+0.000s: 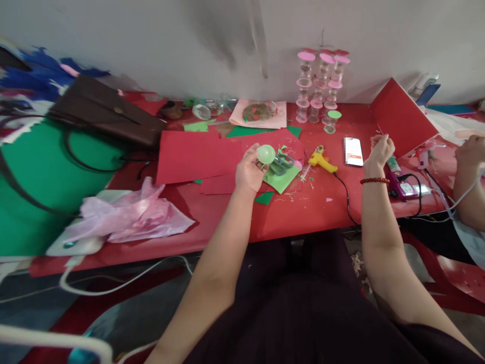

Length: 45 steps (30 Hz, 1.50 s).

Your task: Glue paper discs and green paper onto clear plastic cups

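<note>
My left hand [249, 172] is closed around a round, pale green piece [266, 154], a paper disc or a small cup topped with one; I cannot tell which. Just beyond it, dark-handled scissors [280, 164] lie on a light green paper sheet [282, 181]. My right hand [380, 150] is raised beside the phone [353, 152], its fingers curled and pressed together; what they hold, if anything, is too small to make out. Between my hands a yellow glue gun [322, 161] rests on the red table [303, 212], its cord running off the front edge.
Clear cups with pink discs [316, 86] stand stacked at the back. Red paper sheets [197, 156], a brown bag [109, 111] and a pink plastic bag [132, 212] lie leftward. To the right are a red board [403, 119], a purple device [402, 188] and another person's arm [470, 177].
</note>
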Tool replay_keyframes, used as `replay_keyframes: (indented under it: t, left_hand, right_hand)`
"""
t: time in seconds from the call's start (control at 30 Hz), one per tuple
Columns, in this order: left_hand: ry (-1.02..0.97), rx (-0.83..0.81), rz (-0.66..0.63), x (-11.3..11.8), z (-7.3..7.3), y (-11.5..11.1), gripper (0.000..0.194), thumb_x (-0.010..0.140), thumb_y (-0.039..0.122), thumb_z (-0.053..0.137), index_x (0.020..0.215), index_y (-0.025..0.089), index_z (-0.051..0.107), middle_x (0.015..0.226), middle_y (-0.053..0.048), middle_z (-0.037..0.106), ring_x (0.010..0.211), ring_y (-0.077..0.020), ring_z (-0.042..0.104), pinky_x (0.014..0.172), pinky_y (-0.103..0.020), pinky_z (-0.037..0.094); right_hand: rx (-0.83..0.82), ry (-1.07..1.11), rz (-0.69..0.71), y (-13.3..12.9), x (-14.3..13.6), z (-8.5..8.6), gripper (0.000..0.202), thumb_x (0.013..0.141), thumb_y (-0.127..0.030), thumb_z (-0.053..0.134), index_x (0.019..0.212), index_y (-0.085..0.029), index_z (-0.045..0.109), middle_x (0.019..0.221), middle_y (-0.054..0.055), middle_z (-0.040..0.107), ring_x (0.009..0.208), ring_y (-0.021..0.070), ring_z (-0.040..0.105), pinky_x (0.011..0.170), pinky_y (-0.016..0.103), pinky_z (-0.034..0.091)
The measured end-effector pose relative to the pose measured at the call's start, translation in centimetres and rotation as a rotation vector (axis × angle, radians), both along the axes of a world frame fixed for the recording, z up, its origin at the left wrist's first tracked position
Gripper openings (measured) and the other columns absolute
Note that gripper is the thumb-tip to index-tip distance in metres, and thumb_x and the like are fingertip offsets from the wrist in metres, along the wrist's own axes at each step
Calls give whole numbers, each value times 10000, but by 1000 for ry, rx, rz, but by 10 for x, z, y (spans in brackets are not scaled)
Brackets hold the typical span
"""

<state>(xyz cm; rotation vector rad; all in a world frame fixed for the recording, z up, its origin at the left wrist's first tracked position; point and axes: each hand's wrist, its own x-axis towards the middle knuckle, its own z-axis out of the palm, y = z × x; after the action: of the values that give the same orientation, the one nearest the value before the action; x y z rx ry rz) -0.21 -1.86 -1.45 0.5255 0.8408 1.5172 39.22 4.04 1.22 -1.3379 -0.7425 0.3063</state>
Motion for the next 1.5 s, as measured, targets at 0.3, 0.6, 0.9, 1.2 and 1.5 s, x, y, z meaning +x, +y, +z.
replay_keyframes:
  t: [0.3,0.6,0.9,1.2,1.5]
  left_hand:
    - [11,156,-87,-4,-3,-5,399,771,295,872,1146,318,737,1093,-10,782,1046,-195,732,872,-300,546]
    - [-46,105,-115,6,6,-11,438,727,172,915,1111,294,743,1031,-4,774,970,-156,748,837,-257,557]
    - [-117,-13,128,-10,-3,5,329,981,362,733,708,212,628,593,43,569,551,-66,538,579,-182,433]
    - [7,28,76,5,-1,-1,481,1014,455,658,617,188,608,573,5,570,533,-83,536,563,-206,443]
    - [57,35,56,6,-1,-1,84,914,171,763,834,196,761,648,14,674,565,-81,599,573,-169,481]
  right_hand:
    - [-44,-99,921,-50,-223,-11,651,721,-611,890,1211,-266,636,1204,85,704,1035,216,681,904,380,608]
    - [-40,-6,1030,-61,-245,-28,667,677,-783,822,1078,-282,639,1121,60,739,1011,236,693,922,402,602]
    - [-34,32,1009,-70,-244,-25,632,682,-751,837,1049,-283,623,1035,35,725,945,213,678,885,381,593]
    - [-31,71,975,-73,-244,-23,634,675,-760,837,1030,-285,614,1015,27,725,952,218,680,890,381,591]
    - [-11,61,948,-72,-245,-25,638,676,-751,831,1039,-296,570,1039,25,707,994,227,671,899,388,583]
